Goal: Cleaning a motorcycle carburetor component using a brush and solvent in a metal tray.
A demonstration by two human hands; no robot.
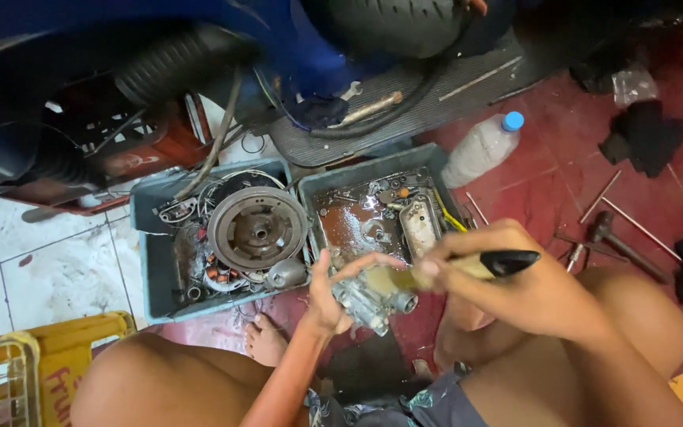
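Two trays (152, 237) stand side by side on the floor (547, 182), ahead of the person's knees. In the left tray lies a round flywheel (256, 228), with wiring (223, 186) behind it and small parts around it. The right tray (373, 170) holds liquid and small metal parts. Nearer than the trays, between the knees, the left hand (327, 294) holds a carburettor (369, 300); the right hand (507, 273), just to its right, holds a brush (444, 270) whose bristles touch the carburettor. A plastic bottle (480, 149) lies behind and right of the right tray. Metal tools (618, 237) lie on the floor to the right, rags (646, 134) behind them. A crate (33, 372) stands at the near left. A rubber mat (405, 95) lies behind the trays.
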